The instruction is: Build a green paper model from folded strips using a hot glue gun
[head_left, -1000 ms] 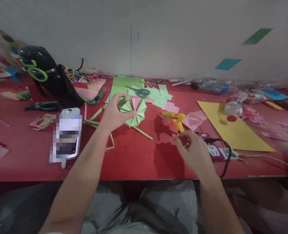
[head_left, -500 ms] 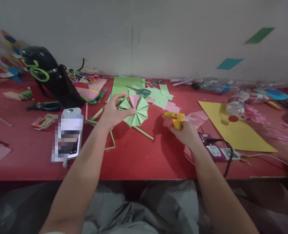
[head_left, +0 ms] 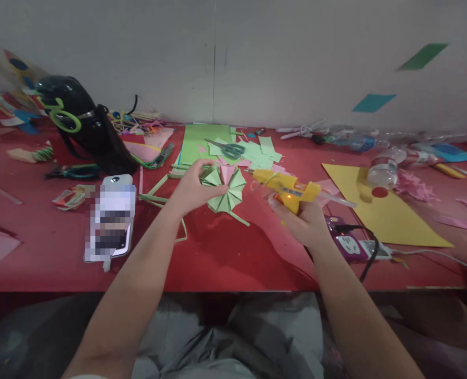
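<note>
On the red counter (head_left: 225, 258), amid paper scraps, little is altered from a second ago: the phone (head_left: 110, 221) at the near left and the yellow sheet (head_left: 391, 210) at the right are left where they were. The pleated paper fan (head_left: 227, 190), green with one pink segment, is kept just above the counter's middle, though it is now tipped slightly lower. It is pinched at its left edge by the fingers of the left hand (head_left: 189, 189).

The main change is seen in the glue gun (head_left: 286, 187). A second ago it stood on the counter with the right hand (head_left: 304, 221) open beside it. Half a second ago it was gripped. Now it is lifted clear of the counter, and the right fingers are clamped around its handle. The work is therefore judged to have passed from reaching for the tool to bringing it up to the fan. No glue can be made out on the paper.

The gun's long axis is laid almost left to right, tilted a little toward the far left. The nozzle is pointed left at the fan's right edge, just beside it but apart. The glue stick juts out to the right, and the handle is turned down into the palm.
</note>
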Tool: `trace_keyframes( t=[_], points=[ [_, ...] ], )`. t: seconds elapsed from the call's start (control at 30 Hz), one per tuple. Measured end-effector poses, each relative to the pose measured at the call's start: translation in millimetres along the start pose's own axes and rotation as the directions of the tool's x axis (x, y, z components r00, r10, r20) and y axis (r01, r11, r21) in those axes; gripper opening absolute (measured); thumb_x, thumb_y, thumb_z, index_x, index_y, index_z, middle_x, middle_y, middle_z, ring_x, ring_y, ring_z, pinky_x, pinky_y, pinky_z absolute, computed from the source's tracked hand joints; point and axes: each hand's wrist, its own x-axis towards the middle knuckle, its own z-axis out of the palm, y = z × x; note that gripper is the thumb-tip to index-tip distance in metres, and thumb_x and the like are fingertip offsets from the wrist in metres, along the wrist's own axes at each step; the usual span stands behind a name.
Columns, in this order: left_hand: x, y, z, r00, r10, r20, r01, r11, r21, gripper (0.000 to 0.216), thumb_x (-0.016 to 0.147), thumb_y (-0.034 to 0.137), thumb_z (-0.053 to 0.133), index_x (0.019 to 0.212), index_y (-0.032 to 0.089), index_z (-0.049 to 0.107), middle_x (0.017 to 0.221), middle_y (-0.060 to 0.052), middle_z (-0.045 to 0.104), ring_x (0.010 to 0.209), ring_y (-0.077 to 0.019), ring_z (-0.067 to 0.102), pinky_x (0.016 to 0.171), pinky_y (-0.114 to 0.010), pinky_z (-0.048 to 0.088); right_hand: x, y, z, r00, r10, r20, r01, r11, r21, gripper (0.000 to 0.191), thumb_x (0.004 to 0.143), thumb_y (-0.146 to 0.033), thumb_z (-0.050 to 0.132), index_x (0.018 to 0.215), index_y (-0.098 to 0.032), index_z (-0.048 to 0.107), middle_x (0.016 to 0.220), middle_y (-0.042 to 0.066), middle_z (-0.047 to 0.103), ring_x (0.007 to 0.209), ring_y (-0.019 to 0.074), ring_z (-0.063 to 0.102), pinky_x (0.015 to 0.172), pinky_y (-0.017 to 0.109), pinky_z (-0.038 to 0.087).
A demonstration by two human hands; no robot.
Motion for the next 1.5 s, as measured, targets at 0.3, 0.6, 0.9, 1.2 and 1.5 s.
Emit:
trace_keyframes(
  t=[0.3, 0.6, 0.9, 1.2, 1.5],
  points=[
    [-2.7, 2.5, 1.7, 0.995, 0.095, 0.016, -0.095, 0.995, 0.038, 0.061, 0.065, 0.035, 0.081, 0.120, 0.026, 0.057, 0.128, -0.006, 0.062, 0.125, -0.0299, 0.057, 0.104, -0.044, 0.048, -3.8, -17.6, -0.5, 0.986, -0.010, 0.167, 0.055, 0.962, -0.269, 0.031, 0.090, -0.048, 0.057, 0.089, -0.018, 0.066, 0.067, 0.002, 0.061, 0.057, 0.0162, 0.053, 0.055, 0.030, 0.041],
    [-5.3, 9.1, 5.1, 0.973, 0.228, 0.015, -0.229, 0.973, 0.030, 0.052, 0.069, 0.034, 0.079, 0.115, 0.025, 0.057, 0.128, -0.005, 0.063, 0.122, -0.0256, 0.059, 0.109, -0.042, 0.044, -2.8, -36.2, -7.1, 0.975, 0.070, 0.209, 0.029, 0.900, -0.434, 0.033, 0.090, -0.050, 0.057, 0.077, -0.020, 0.060, 0.060, 0.002, 0.059, 0.050, 0.0160, 0.050, 0.049, 0.029, 0.036],
    [-4.9, 6.5, 2.9, 0.988, 0.150, -0.020, -0.149, 0.986, 0.073, 0.058, 0.068, 0.037, 0.080, 0.120, 0.027, 0.057, 0.130, -0.006, 0.061, 0.124, -0.0296, 0.058, 0.106, -0.045, 0.046, 5.4, -46.5, 4.8, 0.968, 0.149, 0.204, -0.041, 0.889, -0.456, 0.035, 0.088, -0.049, 0.056, 0.067, -0.022, 0.048, 0.053, -0.001, 0.049, 0.046, 0.0129, 0.042, 0.046, 0.029, 0.030],
    [-3.3, 4.5, 4.6, 0.993, 0.101, -0.055, -0.098, 0.994, 0.058, 0.057, 0.069, 0.040, 0.081, 0.119, 0.027, 0.058, 0.131, -0.007, 0.061, 0.126, -0.0305, 0.056, 0.107, -0.048, 0.046, 9.4, -45.8, 8.6, 0.966, 0.153, 0.210, -0.046, 0.896, -0.441, 0.041, 0.089, -0.052, 0.057, 0.063, -0.023, 0.042, 0.051, -0.002, 0.046, 0.046, 0.0118, 0.038, 0.046, 0.029, 0.026],
    [-1.5, 4.3, 5.2, 0.999, 0.043, -0.031, -0.042, 0.998, 0.047, 0.058, 0.069, 0.045, 0.080, 0.118, 0.024, 0.060, 0.132, -0.010, 0.061, 0.129, -0.0323, 0.055, 0.108, -0.048, 0.045, 11.6, -44.4, 14.0, 0.965, 0.154, 0.214, -0.046, 0.898, -0.437, 0.041, 0.090, -0.054, 0.055, 0.066, -0.022, 0.047, 0.057, -0.001, 0.047, 0.051, 0.0127, 0.041, 0.049, 0.028, 0.028]
  ],
)
